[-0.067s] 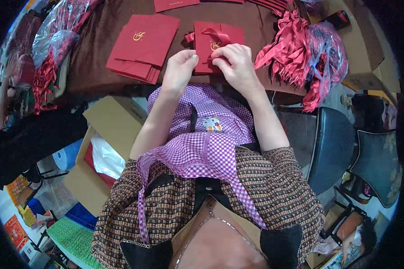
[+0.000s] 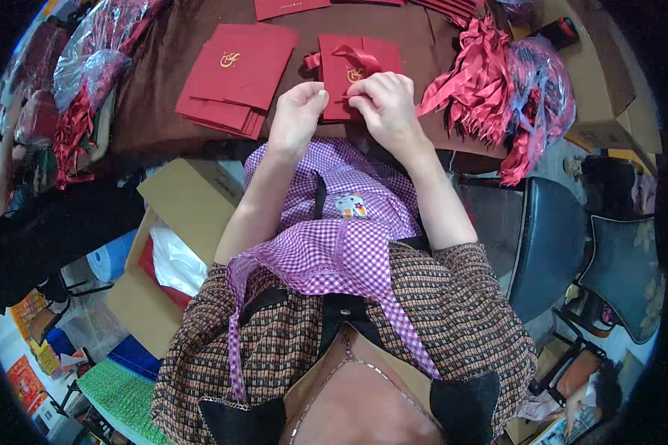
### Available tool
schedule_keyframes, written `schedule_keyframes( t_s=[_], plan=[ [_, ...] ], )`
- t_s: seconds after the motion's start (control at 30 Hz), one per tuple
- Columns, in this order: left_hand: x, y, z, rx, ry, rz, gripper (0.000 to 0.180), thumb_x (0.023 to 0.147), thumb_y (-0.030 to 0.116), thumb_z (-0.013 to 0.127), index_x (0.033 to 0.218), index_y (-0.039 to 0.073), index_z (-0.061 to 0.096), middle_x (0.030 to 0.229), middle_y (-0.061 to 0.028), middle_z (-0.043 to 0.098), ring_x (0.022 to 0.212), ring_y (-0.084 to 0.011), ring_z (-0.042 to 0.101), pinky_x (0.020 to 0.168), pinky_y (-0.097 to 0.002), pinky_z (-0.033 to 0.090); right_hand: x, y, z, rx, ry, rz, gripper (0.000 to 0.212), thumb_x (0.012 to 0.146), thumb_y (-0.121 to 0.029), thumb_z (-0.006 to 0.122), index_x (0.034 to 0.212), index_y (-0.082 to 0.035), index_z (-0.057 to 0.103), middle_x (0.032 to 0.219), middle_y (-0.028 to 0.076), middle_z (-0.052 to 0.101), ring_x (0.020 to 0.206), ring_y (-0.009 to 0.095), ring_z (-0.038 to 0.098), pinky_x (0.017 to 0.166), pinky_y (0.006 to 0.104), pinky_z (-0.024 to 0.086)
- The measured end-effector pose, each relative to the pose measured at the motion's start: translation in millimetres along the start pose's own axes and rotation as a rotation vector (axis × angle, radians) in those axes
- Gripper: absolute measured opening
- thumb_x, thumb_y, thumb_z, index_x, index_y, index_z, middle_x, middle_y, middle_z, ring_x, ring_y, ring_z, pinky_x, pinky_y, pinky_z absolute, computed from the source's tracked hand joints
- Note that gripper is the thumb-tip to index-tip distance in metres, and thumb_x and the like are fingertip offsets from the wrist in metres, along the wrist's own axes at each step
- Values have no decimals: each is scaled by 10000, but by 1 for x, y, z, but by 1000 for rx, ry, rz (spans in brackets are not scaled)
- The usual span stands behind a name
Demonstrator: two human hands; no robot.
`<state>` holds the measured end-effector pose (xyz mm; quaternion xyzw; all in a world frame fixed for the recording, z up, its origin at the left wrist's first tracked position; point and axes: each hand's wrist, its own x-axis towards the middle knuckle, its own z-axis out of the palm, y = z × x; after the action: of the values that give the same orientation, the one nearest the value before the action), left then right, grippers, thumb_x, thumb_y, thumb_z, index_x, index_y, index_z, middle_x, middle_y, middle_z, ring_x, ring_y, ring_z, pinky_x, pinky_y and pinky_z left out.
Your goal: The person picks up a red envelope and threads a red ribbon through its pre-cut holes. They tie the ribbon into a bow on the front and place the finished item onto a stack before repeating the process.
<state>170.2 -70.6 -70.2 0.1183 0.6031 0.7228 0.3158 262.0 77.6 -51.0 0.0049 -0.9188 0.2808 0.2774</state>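
Note:
A small red paper bag (image 2: 332, 70) with a gold emblem lies flat on the table in front of me, a shiny red ribbon (image 2: 358, 55) looped across its upper part. My left hand (image 2: 299, 115) is closed in a pinch at the bag's left edge; what its fingertips hold is too small to make out. Over the bag's lower right, my right hand (image 2: 384, 107) pinches a bit of the red ribbon between thumb and forefinger. To the left rests a stack of larger-looking red paper bags (image 2: 237, 67) with the same emblem.
Right of my hands lies a heap of red ribbons (image 2: 471, 81), partly in a clear plastic bag (image 2: 543, 81). More red bags (image 2: 289, 6) sit at the table's far edge. An open cardboard box (image 2: 193, 196) stands below left; a dark chair (image 2: 549, 245) is at right.
My right hand has shifted slightly left, and the small bag with it. My left hand stays almost in place.

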Motion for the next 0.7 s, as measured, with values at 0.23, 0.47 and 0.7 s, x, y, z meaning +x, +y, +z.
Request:
schedule_keyframes(
  t_s=[0.23, 0.47, 0.7],
  plan=[
    [2, -6, -1, 98, 26, 56, 226, 911, 36, 525, 1104, -62, 590, 984, -69, 646, 869, -107, 597, 795, -241, 480, -1, -7, 10, -210, 84, -91, 65, 785, -122, 636, 816, -90, 588, 768, 50, 539, 822, 250, 522, 837, 387, 341],
    [2, -8, -2, 245, 46, 132, 224, 909, 43, 537, 1098, -61, 598, 938, -34, 642, 820, -70, 573, 739, -216, 468, 0, -10, 8, -240, 93, -146, 75, 793, -112, 623, 809, -80, 557, 770, 68, 533, 820, 258, 516, 836, 395, 344],
    [-6, -4, 7, 320, 135, 210, 293, 862, 121, 594, 1066, -89, 612, 839, -119, 673, 762, -123, 606, 703, -272, 490, 1, -16, 4, -308, 65, -154, 117, 775, -124, 645, 785, -58, 549, 765, 82, 539, 817, 261, 519, 832, 409, 355]
  ],
)
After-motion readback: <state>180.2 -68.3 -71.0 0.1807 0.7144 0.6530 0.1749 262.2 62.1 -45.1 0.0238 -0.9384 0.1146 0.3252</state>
